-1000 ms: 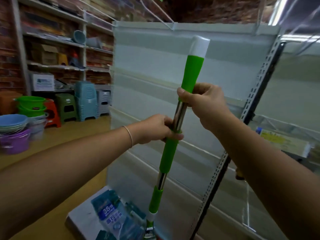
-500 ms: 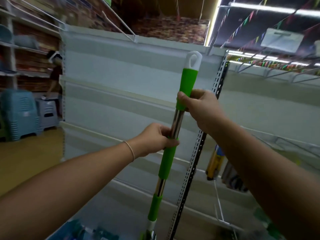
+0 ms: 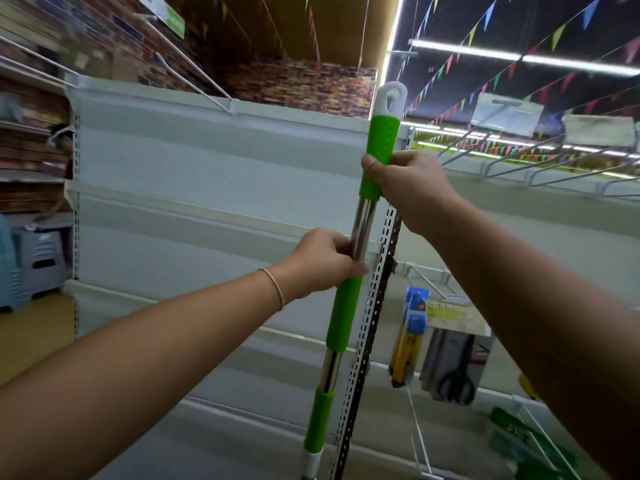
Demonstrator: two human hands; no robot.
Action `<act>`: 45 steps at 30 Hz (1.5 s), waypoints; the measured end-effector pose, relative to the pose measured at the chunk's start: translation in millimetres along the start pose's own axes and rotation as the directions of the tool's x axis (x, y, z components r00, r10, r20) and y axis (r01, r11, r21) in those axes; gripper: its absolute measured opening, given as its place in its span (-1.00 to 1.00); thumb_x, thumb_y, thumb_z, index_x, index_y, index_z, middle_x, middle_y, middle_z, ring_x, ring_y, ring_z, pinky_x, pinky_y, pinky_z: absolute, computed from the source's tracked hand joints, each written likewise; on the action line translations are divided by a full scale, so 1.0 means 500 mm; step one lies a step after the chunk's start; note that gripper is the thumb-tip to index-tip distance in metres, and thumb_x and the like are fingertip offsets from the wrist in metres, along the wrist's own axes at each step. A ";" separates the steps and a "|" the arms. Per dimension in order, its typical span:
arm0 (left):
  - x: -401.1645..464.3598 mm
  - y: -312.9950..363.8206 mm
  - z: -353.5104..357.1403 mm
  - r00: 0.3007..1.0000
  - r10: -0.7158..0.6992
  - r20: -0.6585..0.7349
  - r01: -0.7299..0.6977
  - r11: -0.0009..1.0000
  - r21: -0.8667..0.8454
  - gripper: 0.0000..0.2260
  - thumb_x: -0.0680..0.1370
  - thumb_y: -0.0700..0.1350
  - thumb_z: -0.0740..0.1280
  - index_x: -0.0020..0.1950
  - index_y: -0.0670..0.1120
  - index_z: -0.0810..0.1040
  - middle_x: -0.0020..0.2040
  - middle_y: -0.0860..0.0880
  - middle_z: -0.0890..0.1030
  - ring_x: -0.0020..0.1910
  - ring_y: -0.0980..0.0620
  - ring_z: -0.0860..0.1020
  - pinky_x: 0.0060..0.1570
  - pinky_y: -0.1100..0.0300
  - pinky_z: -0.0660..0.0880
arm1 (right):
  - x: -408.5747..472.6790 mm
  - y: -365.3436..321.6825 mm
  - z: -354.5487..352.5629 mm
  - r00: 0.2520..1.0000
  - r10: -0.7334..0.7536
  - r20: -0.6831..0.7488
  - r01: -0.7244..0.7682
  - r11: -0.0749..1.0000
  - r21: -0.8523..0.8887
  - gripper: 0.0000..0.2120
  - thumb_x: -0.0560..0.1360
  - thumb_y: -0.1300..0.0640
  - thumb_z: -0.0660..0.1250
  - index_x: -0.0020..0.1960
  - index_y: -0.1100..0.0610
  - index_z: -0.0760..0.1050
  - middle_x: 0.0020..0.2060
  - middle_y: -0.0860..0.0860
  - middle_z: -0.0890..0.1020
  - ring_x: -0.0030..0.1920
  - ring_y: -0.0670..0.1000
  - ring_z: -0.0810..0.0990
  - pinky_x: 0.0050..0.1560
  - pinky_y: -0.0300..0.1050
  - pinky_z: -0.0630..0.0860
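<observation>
**Figure.** Telescopic mop pole (image 3: pixel 362 223) held nearly upright just in front of the perforated shelf upright (image 3: pixel 360 358). Its white hanging loop (image 3: pixel 391 97) rises above the upright's top. I judge the step in hand to be setting the pole's length by turning one section against the other. To do it well, I would hold the lower section fixed, twist only from the upper grip, and align both sections so the steel tube slides without binding or knocking the upright.

- **Left hand** (image 3: pixel 320 263): left of the upright, fingers curled round the steel tube where it meets the middle green sleeve. The forearm rises from the lower left.
- **Right hand** (image 3: pixel 415 190): higher, near the upright's top, fingers and thumb wrapped round the upper green grip. The forearm comes in from the lower right.
</observation>
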State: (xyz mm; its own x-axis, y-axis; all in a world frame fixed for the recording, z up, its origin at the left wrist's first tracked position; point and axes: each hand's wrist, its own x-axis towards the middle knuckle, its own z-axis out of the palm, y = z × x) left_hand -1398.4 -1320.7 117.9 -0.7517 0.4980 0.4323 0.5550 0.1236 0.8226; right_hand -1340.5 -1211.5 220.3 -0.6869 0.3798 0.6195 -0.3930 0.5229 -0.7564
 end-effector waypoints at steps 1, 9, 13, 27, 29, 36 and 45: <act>0.006 0.005 0.001 1.000 0.004 0.001 -0.004 1.000 0.008 -0.92 0.40 -0.17 0.51 -0.15 -0.09 0.65 -0.14 -0.15 0.69 -0.11 -0.14 0.66 -0.08 -0.02 0.63 | 0.005 -0.002 -0.002 1.000 -0.005 -0.008 0.005 1.000 -0.006 -0.75 0.51 0.07 0.44 0.02 0.27 0.60 -0.28 0.05 0.60 -0.47 -0.17 0.53 -0.48 -0.35 0.43; 0.057 0.024 -0.003 1.000 -0.005 -0.013 0.005 1.000 0.006 -0.87 0.45 -0.16 0.47 -0.03 -0.10 0.62 -0.10 -0.10 0.66 -0.09 -0.07 0.64 -0.06 0.05 0.62 | 0.050 -0.016 -0.005 1.000 -0.012 -0.023 0.012 1.000 -0.026 -0.67 0.50 0.01 0.45 0.10 0.25 0.58 -0.07 0.12 0.66 -0.23 -0.06 0.61 -0.33 -0.30 0.50; 0.080 0.022 -0.004 1.000 -0.011 0.002 0.011 1.000 -0.008 -0.88 0.45 -0.17 0.47 -0.04 -0.12 0.61 -0.10 -0.10 0.66 -0.08 -0.09 0.63 -0.04 0.03 0.62 | 0.067 -0.010 -0.003 0.999 -0.009 -0.033 0.008 1.000 -0.025 -0.78 0.51 0.02 0.44 -0.01 0.16 0.53 -0.04 0.12 0.66 -0.20 -0.07 0.62 -0.35 -0.34 0.50; 0.144 -0.023 0.017 0.999 -0.039 -0.032 0.041 0.998 0.042 -0.94 0.46 -0.17 0.45 -0.11 -0.08 0.60 -0.15 -0.05 0.64 -0.13 -0.04 0.61 -0.19 0.15 0.57 | 0.136 0.054 0.000 1.000 0.025 0.004 -0.025 0.997 -0.071 -0.71 0.50 0.00 0.45 0.06 0.19 0.54 -0.17 0.01 0.62 -0.24 -0.12 0.60 -0.56 -0.44 0.39; 0.150 -0.031 0.022 0.998 -0.052 -0.024 0.053 0.998 0.045 -0.94 0.47 -0.18 0.45 -0.10 -0.10 0.60 -0.14 -0.08 0.64 -0.10 -0.07 0.62 -0.13 0.10 0.60 | 0.147 0.067 0.003 0.999 0.045 0.008 -0.044 0.995 -0.090 -0.69 0.49 -0.02 0.46 0.07 0.19 0.55 -0.19 0.02 0.62 -0.28 -0.11 0.59 -0.53 -0.40 0.41; 0.181 -0.061 0.044 0.996 -0.079 -0.045 0.080 0.996 0.025 -0.94 0.46 -0.18 0.45 -0.10 -0.10 0.61 -0.12 -0.08 0.65 -0.09 -0.07 0.63 -0.10 0.09 0.60 | 0.188 0.118 0.009 0.997 0.073 0.039 -0.069 0.992 -0.104 -0.74 0.48 -0.04 0.46 -0.14 0.12 0.49 -0.19 0.05 0.62 -0.25 -0.02 0.60 -0.30 -0.20 0.50; 0.238 -0.112 0.076 0.984 -0.150 -0.097 0.134 0.978 -0.159 -0.95 0.46 -0.14 0.46 -0.11 -0.04 0.63 -0.11 -0.08 0.67 -0.06 -0.10 0.63 0.01 0.00 0.60 | 0.252 0.165 0.025 0.994 0.111 0.013 -0.108 0.987 -0.123 -0.70 0.46 -0.06 0.47 -0.18 0.10 0.44 -0.13 0.08 0.62 -0.10 0.07 0.66 -0.01 -0.02 0.64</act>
State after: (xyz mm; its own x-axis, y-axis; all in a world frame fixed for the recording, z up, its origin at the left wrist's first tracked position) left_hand -1505.6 -1235.8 109.4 -0.8574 0.3885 0.3376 0.3859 0.0511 0.9211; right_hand -1467.4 -1129.8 233.3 -0.7341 0.4253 0.5293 -0.2384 0.5684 -0.7874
